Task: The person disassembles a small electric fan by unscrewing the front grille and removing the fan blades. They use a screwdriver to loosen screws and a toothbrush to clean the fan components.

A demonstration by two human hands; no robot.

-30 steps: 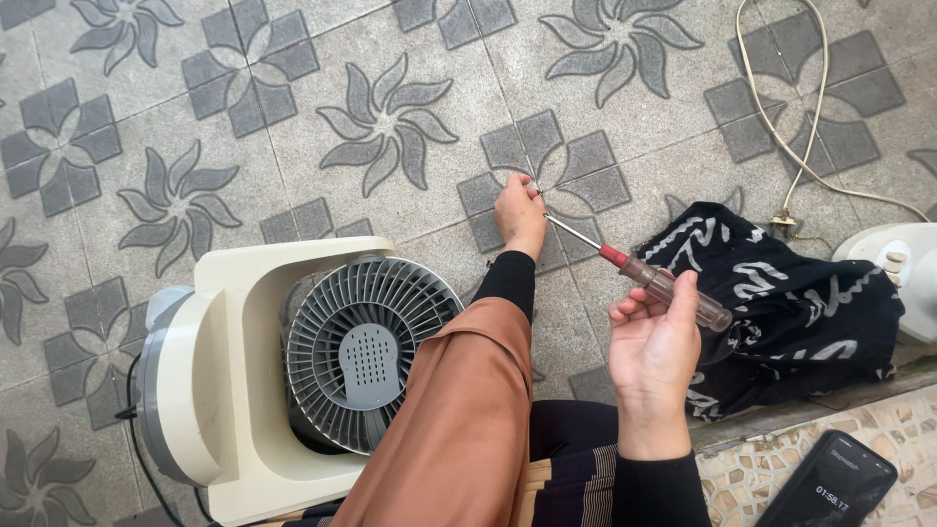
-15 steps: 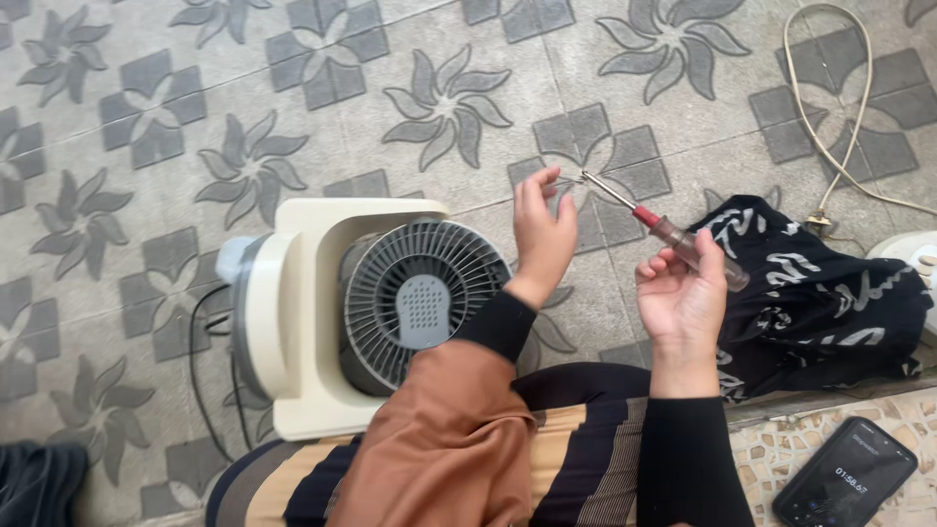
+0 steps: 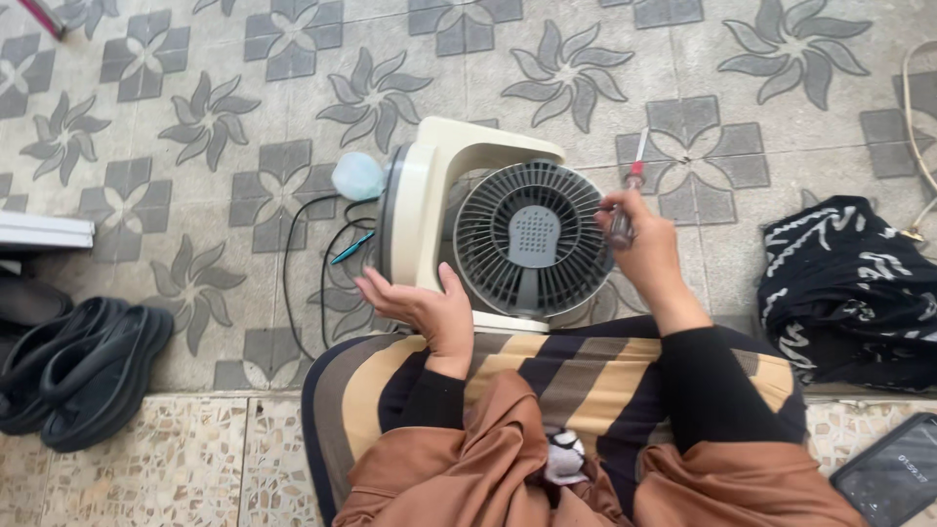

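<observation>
Our left hand (image 3: 422, 310) lies with fingers (image 3: 376, 288) spread loosely on the cream fan housing (image 3: 429, 185), thumb by the grey grille (image 3: 532, 239). Our right hand (image 3: 644, 244) curls closed around the screwdriver (image 3: 630, 190), seemingly just beside the grille's rim. Beyond those fingertips is bare patterned floor (image 3: 244, 117); a black printed cloth (image 3: 849, 293) lies well apart, outward.

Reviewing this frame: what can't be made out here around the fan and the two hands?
- Screwdriver, head view: the right hand hides most of the handle; the tip is too small to read.
- Fan lower edge: covered by the left hand and the lap.
- Phone: cut off by the frame's corner.
- Cream cable: runs off the right edge.
</observation>
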